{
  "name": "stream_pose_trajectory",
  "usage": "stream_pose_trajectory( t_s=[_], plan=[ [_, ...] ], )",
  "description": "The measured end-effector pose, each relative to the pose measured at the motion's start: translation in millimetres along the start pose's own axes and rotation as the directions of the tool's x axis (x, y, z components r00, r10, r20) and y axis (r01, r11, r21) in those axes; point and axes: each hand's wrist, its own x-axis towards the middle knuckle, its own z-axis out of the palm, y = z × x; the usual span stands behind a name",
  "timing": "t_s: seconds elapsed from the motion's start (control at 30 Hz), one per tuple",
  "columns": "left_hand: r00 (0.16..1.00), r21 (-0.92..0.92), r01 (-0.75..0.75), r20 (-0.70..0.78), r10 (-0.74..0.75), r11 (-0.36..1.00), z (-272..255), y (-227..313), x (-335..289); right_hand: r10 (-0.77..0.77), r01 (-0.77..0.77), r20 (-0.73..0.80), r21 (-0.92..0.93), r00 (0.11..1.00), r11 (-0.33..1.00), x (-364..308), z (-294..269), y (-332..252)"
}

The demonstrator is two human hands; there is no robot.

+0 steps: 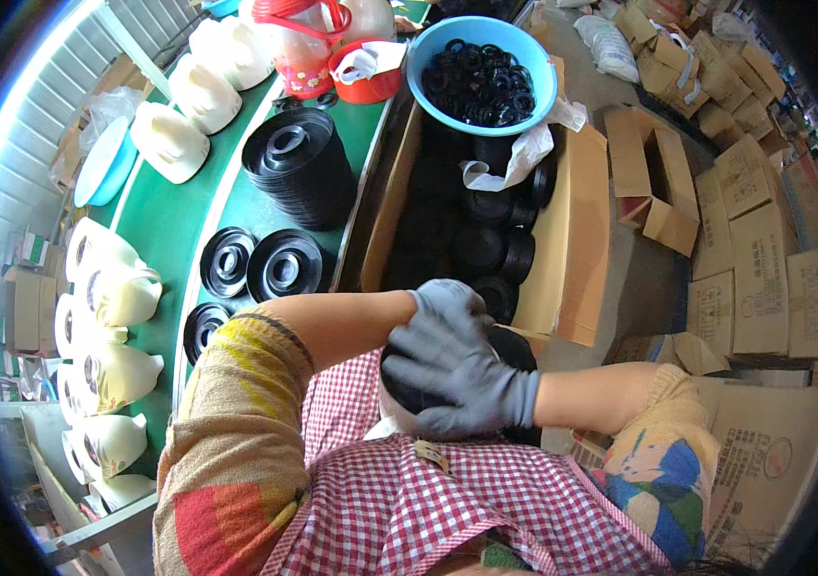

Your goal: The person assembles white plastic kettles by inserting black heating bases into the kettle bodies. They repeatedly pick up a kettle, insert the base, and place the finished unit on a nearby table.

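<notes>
Two grey-gloved hands met over a black round piece at the person's lap.
The black round piece (407, 382) looked smooth and dark; it lay against a pale body (392, 424), just before the checked apron (447, 494). The right hand (462, 370) spread its fingers wide across it; the left hand (447, 298) lay just beyond, partly covered, and its grip could not be told. Past them, an open carton (577, 230) held black round parts (479, 252). On the green table (164, 341) stood cream vessels (119, 374) and a stack of black discs (296, 168). Farther off, a light blue basin (545, 91) held black rings (476, 84), and a red bowl (371, 93) held white paper (371, 63). Brown cartons (764, 274) at right bore dark printing, too small to make out.
</notes>
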Motion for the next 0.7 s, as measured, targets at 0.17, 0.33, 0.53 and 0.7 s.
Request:
stream_pose_trajectory(
  t_s=[0.17, 0.33, 0.53, 0.7],
  plan=[
    [0.922, -0.483, 0.013, -0.332, -0.197, 0.876, 1, -37, -61, 0.503, -0.438, 0.047, 0.565, 0.863, 0.699, -22, -5, 65],
    [0.851, -0.535, 0.047, -0.421, -0.314, 0.844, 48, -50, -149, 0.638, -0.503, 0.302, 0.850, 0.708, 0.155, -35, 1, 51],
    [0.883, -0.916, 0.247, 0.079, -0.463, 0.315, 100, -22, -232, 0.538, -0.179, -0.177, 0.820, 0.824, 0.543, -43, -79, -61],
    [0.951, -0.858, -0.308, -0.278, -0.131, -0.411, 118, 36, -251, 0.103, 0.080, -0.442, 0.376, 0.891, 0.923, -34, -98, -79]
  ],
)
